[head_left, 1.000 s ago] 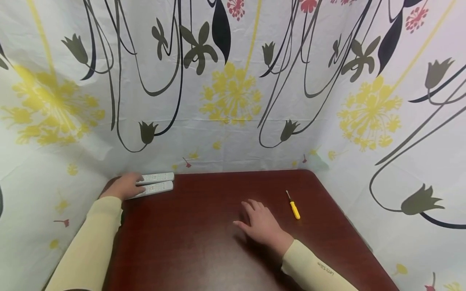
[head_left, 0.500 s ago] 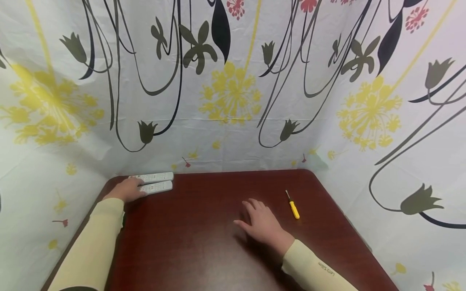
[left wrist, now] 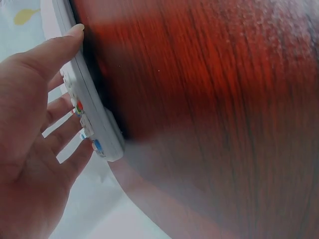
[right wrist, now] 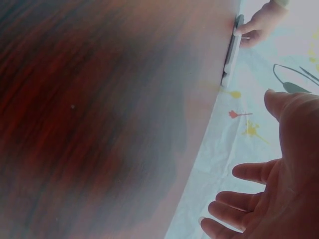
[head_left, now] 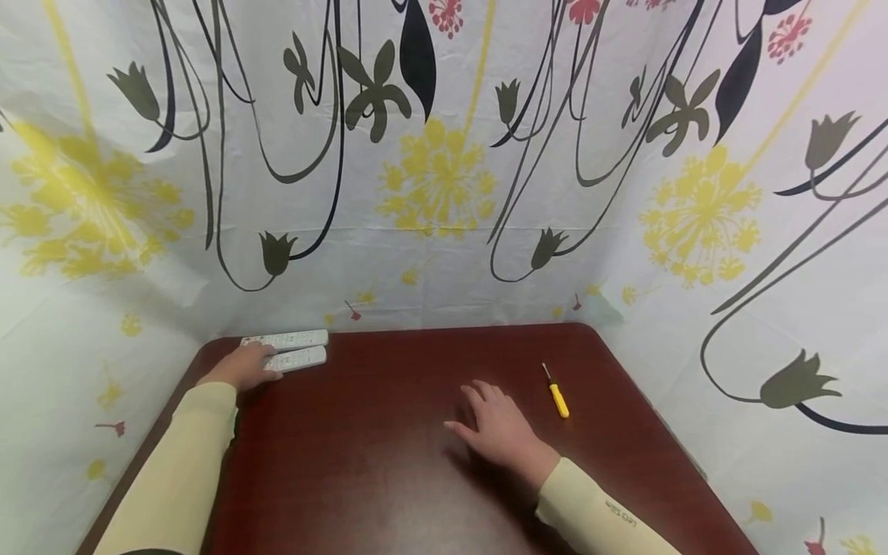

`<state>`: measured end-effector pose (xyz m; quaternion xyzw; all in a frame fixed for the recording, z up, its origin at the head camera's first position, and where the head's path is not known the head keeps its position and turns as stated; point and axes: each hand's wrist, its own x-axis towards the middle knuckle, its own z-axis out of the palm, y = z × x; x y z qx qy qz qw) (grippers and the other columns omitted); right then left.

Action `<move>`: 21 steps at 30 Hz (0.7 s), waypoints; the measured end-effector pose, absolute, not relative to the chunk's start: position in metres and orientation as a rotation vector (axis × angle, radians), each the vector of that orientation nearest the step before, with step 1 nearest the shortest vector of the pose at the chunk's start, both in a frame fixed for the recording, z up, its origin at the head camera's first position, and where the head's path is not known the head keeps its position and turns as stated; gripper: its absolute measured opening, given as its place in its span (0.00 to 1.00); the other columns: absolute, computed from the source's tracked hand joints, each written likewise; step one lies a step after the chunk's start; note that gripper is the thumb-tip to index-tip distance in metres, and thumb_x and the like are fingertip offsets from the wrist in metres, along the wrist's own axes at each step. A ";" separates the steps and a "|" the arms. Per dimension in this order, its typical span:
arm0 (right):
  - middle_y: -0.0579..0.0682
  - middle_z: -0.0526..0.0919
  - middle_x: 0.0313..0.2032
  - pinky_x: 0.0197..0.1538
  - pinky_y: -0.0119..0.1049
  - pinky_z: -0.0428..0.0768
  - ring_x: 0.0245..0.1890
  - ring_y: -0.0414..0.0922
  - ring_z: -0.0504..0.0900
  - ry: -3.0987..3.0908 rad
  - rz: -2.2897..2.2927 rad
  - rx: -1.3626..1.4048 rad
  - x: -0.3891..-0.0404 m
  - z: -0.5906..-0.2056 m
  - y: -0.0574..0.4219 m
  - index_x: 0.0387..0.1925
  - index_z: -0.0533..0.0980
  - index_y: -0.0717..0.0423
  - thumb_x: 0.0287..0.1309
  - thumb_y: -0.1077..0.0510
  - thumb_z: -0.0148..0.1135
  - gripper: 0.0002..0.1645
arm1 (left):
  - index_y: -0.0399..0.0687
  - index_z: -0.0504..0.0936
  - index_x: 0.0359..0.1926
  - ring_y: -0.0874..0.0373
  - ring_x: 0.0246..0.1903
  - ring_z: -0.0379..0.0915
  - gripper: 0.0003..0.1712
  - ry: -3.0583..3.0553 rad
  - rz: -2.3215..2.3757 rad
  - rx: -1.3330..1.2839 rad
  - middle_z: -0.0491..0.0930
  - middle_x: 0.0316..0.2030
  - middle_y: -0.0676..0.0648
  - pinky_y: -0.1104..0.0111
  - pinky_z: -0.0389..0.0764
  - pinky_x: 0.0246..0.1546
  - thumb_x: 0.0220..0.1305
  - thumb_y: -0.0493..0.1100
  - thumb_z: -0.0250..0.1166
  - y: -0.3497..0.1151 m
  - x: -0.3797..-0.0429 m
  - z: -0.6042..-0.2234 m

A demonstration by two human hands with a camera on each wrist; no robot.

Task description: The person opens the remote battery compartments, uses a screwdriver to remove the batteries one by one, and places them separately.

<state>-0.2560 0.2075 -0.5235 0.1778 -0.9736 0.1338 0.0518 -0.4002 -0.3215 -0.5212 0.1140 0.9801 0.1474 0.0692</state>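
Two white remote controls lie side by side at the table's far left corner, a far remote control [head_left: 294, 339] and a near remote control [head_left: 301, 359]. My left hand [head_left: 243, 364] reaches over their left ends. In the left wrist view, the thumb presses the near remote control's [left wrist: 92, 94] side edge while the other fingers stretch across its button side, so it sits between them. My right hand [head_left: 502, 428] hovers over the middle right of the table, fingers loosely spread and holding nothing. To its right lies a screwdriver [head_left: 558, 397] with a yellow handle.
The dark red wooden table [head_left: 375, 432] has rounded far corners. A white curtain [head_left: 430, 285] with a flower print hangs close along its back and sides.
My left hand has shifted slightly right and its thumb has come down to the near edge of the near remote control. The remote controls, screwdriver and right hand stay in place.
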 end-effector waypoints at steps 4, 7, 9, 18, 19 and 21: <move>0.57 0.74 0.75 0.73 0.61 0.75 0.74 0.57 0.73 -2.958 0.404 0.542 -0.256 -0.524 0.208 0.78 0.74 0.53 0.72 0.20 0.60 0.52 | 0.25 0.76 0.71 0.21 0.70 0.67 0.39 2.956 0.438 0.366 0.71 0.69 0.18 0.31 0.70 0.69 0.71 0.49 0.77 -0.322 -0.402 -0.525; 0.57 0.74 0.75 0.73 0.61 0.74 0.74 0.57 0.73 -2.962 0.397 0.534 -0.256 -0.525 0.209 0.78 0.74 0.53 0.71 0.20 0.60 0.52 | 0.25 0.77 0.69 0.22 0.69 0.69 0.39 2.958 0.442 0.383 0.73 0.67 0.19 0.31 0.70 0.68 0.71 0.49 0.77 -0.322 -0.402 -0.526; 0.57 0.74 0.75 0.73 0.60 0.75 0.74 0.57 0.74 -2.964 0.394 0.531 -0.256 -0.525 0.209 0.78 0.74 0.53 0.71 0.20 0.60 0.52 | 0.26 0.78 0.69 0.22 0.68 0.70 0.38 2.954 0.452 0.389 0.74 0.67 0.20 0.31 0.71 0.68 0.70 0.49 0.78 -0.322 -0.402 -0.526; 0.59 0.74 0.75 0.72 0.62 0.75 0.74 0.59 0.74 -2.959 0.415 0.544 -0.255 -0.525 0.207 0.77 0.74 0.55 0.74 0.22 0.58 0.51 | 0.29 0.80 0.67 0.26 0.66 0.73 0.37 2.936 0.509 0.452 0.77 0.65 0.23 0.33 0.72 0.67 0.71 0.53 0.77 -0.319 -0.397 -0.524; 0.59 0.74 0.75 0.72 0.62 0.75 0.74 0.59 0.74 -2.962 0.414 0.542 -0.255 -0.525 0.207 0.77 0.74 0.55 0.74 0.22 0.58 0.51 | 0.29 0.81 0.67 0.27 0.65 0.74 0.37 2.938 0.525 0.459 0.77 0.65 0.24 0.33 0.73 0.66 0.71 0.54 0.77 -0.319 -0.396 -0.524; 0.59 0.75 0.74 0.71 0.62 0.75 0.73 0.59 0.74 -2.961 0.420 0.541 -0.254 -0.524 0.207 0.77 0.74 0.55 0.74 0.22 0.58 0.50 | 0.30 0.81 0.66 0.29 0.63 0.76 0.37 2.947 0.557 0.475 0.79 0.64 0.26 0.34 0.74 0.65 0.71 0.55 0.76 -0.318 -0.396 -0.524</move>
